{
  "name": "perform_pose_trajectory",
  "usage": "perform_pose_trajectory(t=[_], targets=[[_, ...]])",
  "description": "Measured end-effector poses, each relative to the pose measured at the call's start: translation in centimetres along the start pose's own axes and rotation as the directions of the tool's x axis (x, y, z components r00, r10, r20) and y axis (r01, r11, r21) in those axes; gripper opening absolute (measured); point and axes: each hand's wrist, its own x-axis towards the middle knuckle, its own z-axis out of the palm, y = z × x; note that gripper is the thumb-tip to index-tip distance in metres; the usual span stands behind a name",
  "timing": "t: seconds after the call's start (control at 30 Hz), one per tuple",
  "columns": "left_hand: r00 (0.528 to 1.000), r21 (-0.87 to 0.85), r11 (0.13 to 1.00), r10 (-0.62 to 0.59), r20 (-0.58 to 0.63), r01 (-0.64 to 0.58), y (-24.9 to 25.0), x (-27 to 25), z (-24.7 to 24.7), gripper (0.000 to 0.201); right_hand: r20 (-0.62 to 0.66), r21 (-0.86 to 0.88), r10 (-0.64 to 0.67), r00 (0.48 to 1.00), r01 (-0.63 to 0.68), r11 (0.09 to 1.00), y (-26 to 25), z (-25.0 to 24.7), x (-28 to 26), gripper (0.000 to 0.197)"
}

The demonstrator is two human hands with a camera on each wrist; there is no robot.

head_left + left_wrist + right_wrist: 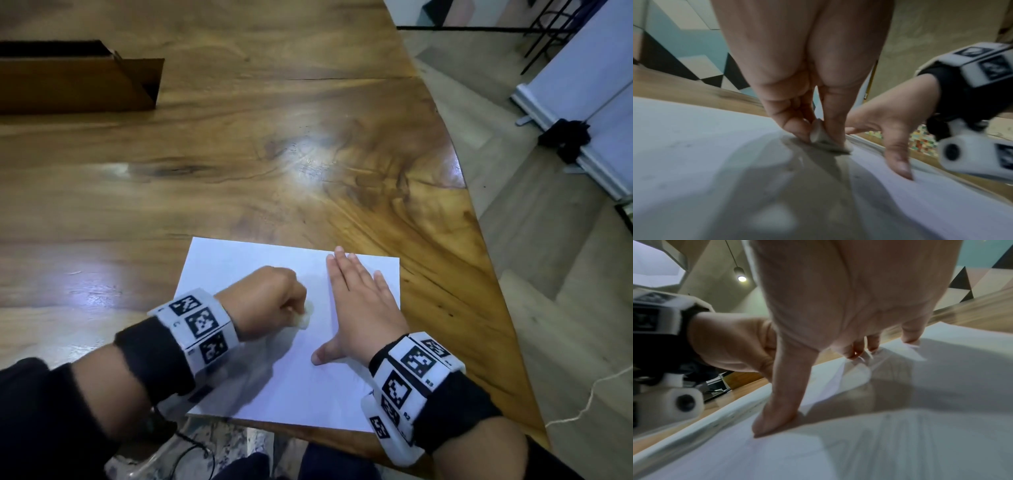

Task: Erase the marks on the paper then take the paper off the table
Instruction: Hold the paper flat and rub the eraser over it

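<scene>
So from the head view you get the whole layout: a white sheet of paper [287,329] lying flat at the near edge of a wooden table [239,154], its near edge just about at the table's edge. The left hand [270,301] is balled up on the middle of the sheet and the right hand [359,308] is spread flat on the right half, fingers straight and thumb stuck out to the side, pinning it down. From up there the eraser [305,317] is just a pale blurry blob poking out under the left fist. The left wrist view is where it actually reads: the thumb and fingers pinch a small whitish eraser [821,138] with its bottom edge touching the paper [694,146], and the right hand's thumb [898,160] is pressing the sheet just beside it. The right wrist view adds the fingertips [909,337] planted near the far edge of the sheet, with the left hand [731,344] partly blocked behind the thumb. I honestly can't make out any pencil marks, everything's soft and shadowed. There's a brown cardboard box [78,82] at the far left, cut off by the frame, and a white panel [589,113] on the floor off to the right.
</scene>
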Motion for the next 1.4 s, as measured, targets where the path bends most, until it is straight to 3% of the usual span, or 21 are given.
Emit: perform_pose_trajectory(t=[0.07, 0.13, 0.2, 0.33, 0.4, 0.53, 0.57, 0.63, 0.7, 0.8, 0.9, 1.0, 1.2, 1.3, 1.4], targets=[[0.984, -0.035, 0.997, -0.071, -0.161, 0.067, -0.6, 1.0, -0.9, 0.009, 0.002, -0.012, 0.003, 1.0, -0.003, 1.0, 0.0, 0.0, 0.0, 0.142], [0.935, -0.096, 0.985, -0.166, -0.313, 0.143, -1.1, 2.9, -1.7, 0.01, 0.003, -0.02, 0.009, 1.0, -0.009, 1.0, -0.1, 0.1, 0.0, 0.142], [0.917, -0.094, 0.981, -0.191, -0.349, 0.169, -1.1, 4.0, -1.9, 0.008, -0.001, -0.027, 0.012, 1.0, -0.012, 1.0, -0.1, 0.1, 0.0, 0.142], [0.989, -0.014, 0.999, -0.048, -0.138, 0.046, -0.4, 2.3, -0.5, 0.004, 0.007, -0.033, 0.01, 1.0, -0.01, 0.999, -0.1, 0.0, 0.0, 0.141], [0.997, -0.018, 0.999, -0.038, -0.064, 0.037, -0.4, 2.4, -0.8, 0.005, 0.011, -0.033, 0.009, 1.0, -0.009, 0.999, -0.1, 0.0, 0.0, 0.141], [0.961, -0.025, 0.996, -0.085, -0.265, 0.082, -0.2, 4.1, -1.5, 0.01, 0.015, -0.043, 0.012, 1.0, -0.012, 0.999, -0.2, 0.0, 0.0, 0.141], [0.961, -0.031, 0.997, -0.072, -0.266, 0.066, 0.0, 3.8, -1.2, 0.009, 0.017, -0.044, 0.011, 1.0, -0.011, 0.999, -0.2, 0.0, 0.0, 0.141], [0.984, -0.04, 0.999, 0.019, -0.175, -0.026, 0.0, 1.5, 0.1, 0.007, 0.017, -0.032, 0.007, 1.0, -0.006, 0.999, -0.1, 0.0, 0.0, 0.141], [0.992, -0.051, 0.991, 0.126, 0.0, -0.126, -0.2, -1.8, 1.4, 0.016, 0.017, -0.023, 0.005, 1.0, -0.005, 1.0, -0.1, 0.0, 0.0, 0.141], [0.981, -0.074, 0.993, 0.105, 0.161, -0.094, -0.5, -4.6, 2.4, 0.024, 0.027, -0.028, 0.005, 1.0, -0.004, 1.0, -0.2, -0.1, -0.1, 0.141], [0.999, -0.038, 0.998, 0.054, -0.005, -0.054, -0.2, -2.4, 1.4, 0.015, 0.026, -0.036, 0.007, 1.0, -0.006, 0.999, -0.3, -0.1, 0.0, 0.141], [0.986, -0.054, 0.998, -0.026, -0.163, 0.017, -0.2, 0.1, 0.7, 0.007, 0.027, -0.039, 0.012, 1.0, -0.011, 0.999, -0.3, -0.1, 0.0, 0.141], [0.994, -0.102, 0.99, 0.093, -0.051, -0.097, -1.5, -5.5, 4.4, 0.02, 0.042, -0.022, 0.002, 0.999, -0.001, 1.0, -0.1, -0.1, 0.0, 0.141], [0.998, -0.18, 0.982, 0.047, -0.03, -0.051, -1.6, -5.6, 3.4, 0.013, 0.046, -0.023, -0.011, 0.999, 0.012, 1.0, 0.1, 0.1, 0.1, 0.14], [0.996, -0.214, 0.977, -0.031, -0.084, 0.012, -1.5, -4.4, 2.1, 0.015, 0.062, -0.025, -0.037, 0.997, 0.038, 0.999, 0.2, 0.2, 0.2, 0.136]])
